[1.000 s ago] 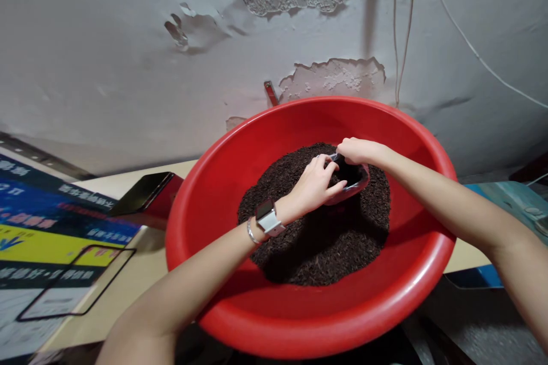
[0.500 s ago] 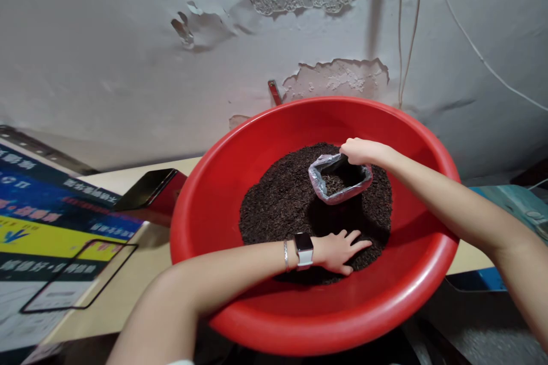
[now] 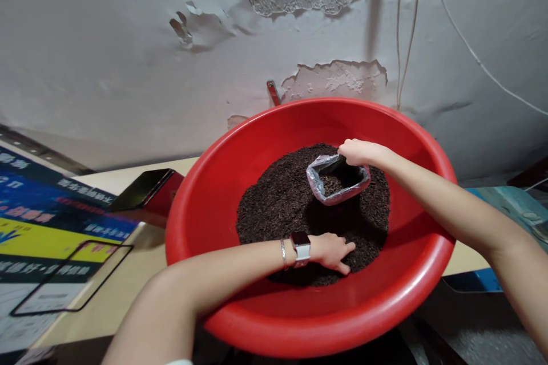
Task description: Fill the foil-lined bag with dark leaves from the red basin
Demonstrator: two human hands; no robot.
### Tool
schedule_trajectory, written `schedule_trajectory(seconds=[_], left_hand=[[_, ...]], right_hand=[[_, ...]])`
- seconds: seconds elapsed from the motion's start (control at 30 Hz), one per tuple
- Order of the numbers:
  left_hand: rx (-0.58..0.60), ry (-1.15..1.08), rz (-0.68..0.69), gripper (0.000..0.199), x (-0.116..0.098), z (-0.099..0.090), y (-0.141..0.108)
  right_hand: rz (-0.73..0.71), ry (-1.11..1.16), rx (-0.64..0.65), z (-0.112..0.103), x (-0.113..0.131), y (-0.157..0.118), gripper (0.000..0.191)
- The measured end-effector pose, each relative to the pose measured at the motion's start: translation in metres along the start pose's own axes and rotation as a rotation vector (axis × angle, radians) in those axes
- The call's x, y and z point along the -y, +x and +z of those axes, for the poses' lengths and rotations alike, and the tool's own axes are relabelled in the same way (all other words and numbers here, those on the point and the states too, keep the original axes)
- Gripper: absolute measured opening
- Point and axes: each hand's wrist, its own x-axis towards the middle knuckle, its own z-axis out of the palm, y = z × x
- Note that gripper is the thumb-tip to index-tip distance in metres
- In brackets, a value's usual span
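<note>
Two bare hands are at work inside a wide red tub (image 3: pixel 325 333), which fills the middle and lower middle of the frame and holds a broad heap of dark, loose flakes (image 3: pixel 274 199). The left hand (image 3: pixel 329 250), reaching in from the lower left, is just below the centre of the heap; its fingers are partly spread and bent down into the flakes, the thumb apart from them, and whether it has any flakes under the palm I cannot tell. On that wrist are a watch (image 3: pixel 301 245) with a pale strap and a silvery bracelet (image 3: pixel 283 254). The right hand (image 3: pixel 357 151), coming from the lower right, is curled tightly round the far rim of a small container (image 3: pixel 338 197) lined with clear plastic. That container is right of the frame's centre, over the heap, its mouth facing up and some flakes visible inside; a dark shadow lies just below it. At the left of the frame, a dark red box (image 3: pixel 162 199) is beside the tub on a pale table (image 3: pixel 145 262), near a printed sheet (image 3: pixel 51 239). Across the top is a peeling wall (image 3: pixel 107 68), with cords hanging at upper right
</note>
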Motion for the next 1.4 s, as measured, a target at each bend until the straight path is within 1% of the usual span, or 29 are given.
schedule_trajectory(seconds=[0.07, 0.13, 0.17, 0.23, 0.33, 0.43, 0.5, 0.53, 0.57, 0.6, 0.67, 0.7, 0.73, 0.77, 0.8, 0.83, 0.87, 0.9, 0.93, 0.97, 1.0, 1.03, 1.07, 1.1, 1.17, 1.23, 1.27, 1.4], left_hand=[[0.021, 0.022, 0.002, 0.044, 0.0, -0.001, -0.001], [0.016, 0.049, 0.027, 0.033, 0.0, -0.006, -0.003], [-0.008, 0.055, 0.037, 0.03, 0.0, -0.011, -0.005], [-0.11, 0.029, 0.033, 0.028, -0.002, -0.023, -0.01], [-0.362, -0.109, -0.013, 0.028, -0.004, -0.05, -0.02], [-0.673, -0.294, -0.076, 0.026, 0.001, -0.074, -0.032], [-0.911, -0.354, -0.175, 0.025, 0.01, -0.083, -0.039], [-1.0, -0.345, -0.234, 0.025, 0.016, -0.086, -0.041], [-1.047, -0.307, -0.284, 0.024, 0.022, -0.087, -0.044], [-1.046, -0.242, -0.32, 0.023, 0.028, -0.088, -0.045], [-0.967, -0.077, -0.354, 0.023, 0.035, -0.088, -0.048], [-0.944, 0.0, -0.357, 0.023, 0.035, -0.089, -0.049], [-0.947, 0.062, -0.351, 0.023, 0.032, -0.089, -0.049], [-0.961, 0.108, -0.325, 0.023, 0.026, -0.089, -0.049], [-0.958, 0.137, -0.266, 0.022, 0.019, -0.088, -0.049], [-0.917, 0.151, -0.175, 0.022, 0.011, -0.085, -0.047], [-0.831, 0.154, -0.065, 0.023, 0.002, -0.079, -0.045], [-0.701, 0.147, 0.052, 0.026, -0.006, -0.07, -0.041], [-0.555, 0.132, 0.14, 0.032, -0.013, -0.059, -0.037], [-0.412, 0.116, 0.194, 0.043, -0.018, -0.045, -0.031], [-0.276, 0.105, 0.207, 0.054, -0.021, -0.031, -0.025], [-0.169, 0.096, 0.161, 0.058, -0.022, -0.017, -0.019], [-0.121, 0.086, 0.11, 0.059, -0.022, -0.005, -0.014], [-0.101, 0.069, 0.081, 0.062, -0.02, 0.005, -0.009], [-0.097, 0.031, 0.064, 0.072, -0.014, 0.016, -0.002], [-0.108, 0.013, 0.087, 0.083, -0.007, 0.019, 0.002], [-0.121, 0.018, 0.095, 0.086, -0.005, 0.02, 0.004], [-0.187, 0.054, 0.114, 0.084, 0.0, 0.02, 0.008]], right_hand=[[0.0, -0.002, -0.002, -0.001, 0.0, -0.001, 0.041], [-0.005, -0.005, -0.005, -0.001, 0.001, -0.002, 0.041], [-0.011, -0.005, -0.006, -0.002, 0.001, -0.002, 0.041], [-0.026, -0.007, -0.007, -0.002, 0.002, -0.003, 0.04], [-0.028, -0.017, -0.022, -0.002, 0.002, -0.003, 0.039], [-0.024, -0.023, -0.034, -0.002, 0.003, -0.002, 0.039], [-0.026, -0.024, -0.037, -0.001, 0.003, -0.001, 0.039], [-0.025, -0.026, -0.034, -0.001, 0.003, 0.0, 0.038], [-0.023, -0.029, -0.032, 0.0, 0.003, 0.0, 0.038], [-0.021, -0.031, -0.031, 0.0, 0.003, 0.001, 0.039], [-0.019, -0.034, -0.034, 0.001, 0.002, 0.002, 0.04], [-0.02, -0.036, -0.037, 0.002, 0.002, 0.003, 0.04], [-0.026, -0.037, -0.042, 0.002, 0.001, 0.003, 0.04], [-0.029, -0.04, -0.045, 0.002, 0.001, 0.003, 0.04], [-0.03, -0.041, -0.043, 0.002, 0.001, 0.003, 0.039], [-0.03, -0.04, -0.038, 0.002, 0.001, 0.002, 0.039], [-0.028, -0.035, -0.031, 0.002, 0.001, 0.002, 0.04], [-0.023, -0.027, -0.023, 0.001, 0.001, 0.001, 0.04], [-0.017, -0.018, -0.014, 0.001, 0.001, 0.0, 0.04], [-0.011, -0.011, -0.009, 0.001, 0.001, -0.001, 0.041], [-0.007, -0.006, -0.008, 0.0, 0.001, -0.001, 0.041], [0.0, -0.004, -0.009, 0.0, 0.001, -0.002, 0.041], [0.005, -0.004, -0.008, 0.0, 0.001, -0.002, 0.041], [0.006, -0.004, -0.007, -0.001, 0.001, -0.003, 0.041], [0.008, -0.006, -0.001, -0.002, 0.002, -0.004, 0.041], [0.014, -0.005, 0.004, -0.003, 0.003, -0.006, 0.041], [0.017, -0.002, 0.005, -0.004, 0.004, -0.007, 0.041], [0.023, 0.0, 0.006, -0.004, 0.004, -0.007, 0.042]])
